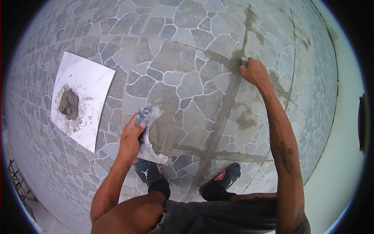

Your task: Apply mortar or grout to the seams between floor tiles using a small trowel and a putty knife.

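Note:
My left hand (130, 138) grips a flat board (146, 148) by its left edge, with a smear of grey wet mortar (163, 136) across its right side. My right hand (254, 71) is closed on a small tool (244, 61), mostly hidden by my fingers, at a seam in the patterned stone-look floor (187, 50). Dark bands of wet mortar (230, 97) run along the seams below that hand. On the left, a white marbled tile (95, 85) lies on the floor, bearing a lump of grey mortar (69, 103) and scattered smears.
My feet in dark slides (220, 179) stand near the lower middle, one partly under the board. A pale wall (335, 163) borders the floor on the right, with a dark object (360, 123) at the far right. Dark thin metal shapes (19, 179) show at the lower left edge.

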Motion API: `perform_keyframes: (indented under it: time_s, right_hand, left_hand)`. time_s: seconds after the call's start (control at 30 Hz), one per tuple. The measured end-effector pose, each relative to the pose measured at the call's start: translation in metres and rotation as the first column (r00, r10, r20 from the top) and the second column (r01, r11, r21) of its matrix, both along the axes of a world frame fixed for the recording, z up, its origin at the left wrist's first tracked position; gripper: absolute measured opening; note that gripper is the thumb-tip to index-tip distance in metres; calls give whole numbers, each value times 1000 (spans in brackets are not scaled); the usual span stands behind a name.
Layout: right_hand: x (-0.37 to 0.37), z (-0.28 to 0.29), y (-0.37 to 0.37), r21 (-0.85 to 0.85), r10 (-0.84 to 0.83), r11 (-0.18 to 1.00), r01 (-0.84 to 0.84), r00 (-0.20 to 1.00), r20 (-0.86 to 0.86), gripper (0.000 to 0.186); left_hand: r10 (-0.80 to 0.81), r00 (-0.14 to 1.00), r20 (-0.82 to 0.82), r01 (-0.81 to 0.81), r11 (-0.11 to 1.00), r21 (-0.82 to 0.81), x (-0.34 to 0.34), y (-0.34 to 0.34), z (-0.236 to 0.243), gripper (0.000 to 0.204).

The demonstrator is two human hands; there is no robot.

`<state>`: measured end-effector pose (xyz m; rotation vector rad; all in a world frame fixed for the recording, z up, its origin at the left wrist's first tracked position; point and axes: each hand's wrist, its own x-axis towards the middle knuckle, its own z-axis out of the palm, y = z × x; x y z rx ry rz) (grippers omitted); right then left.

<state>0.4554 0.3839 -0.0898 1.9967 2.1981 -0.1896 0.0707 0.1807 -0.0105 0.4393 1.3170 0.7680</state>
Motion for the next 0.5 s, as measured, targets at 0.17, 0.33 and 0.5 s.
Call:
perform_keyframes:
  time_s: [0.17, 0.33, 0.5]
  right_hand:
    - [-45, -13, -5, 120, -10, 993, 20, 996, -84, 28]
    - [-120, -11, 14, 85, -22, 995, 49, 957, -291, 36]
    - [-151, 4, 45, -533, -475, 840, 100, 609, -635, 44]
  left_hand:
    - [31, 999, 25, -32, 999, 33, 5, 2, -3, 43]
    - [63, 998, 17, -64, 998, 16, 14, 13, 1, 44]
    - [92, 996, 10, -93, 995, 33, 6, 8, 2, 49]
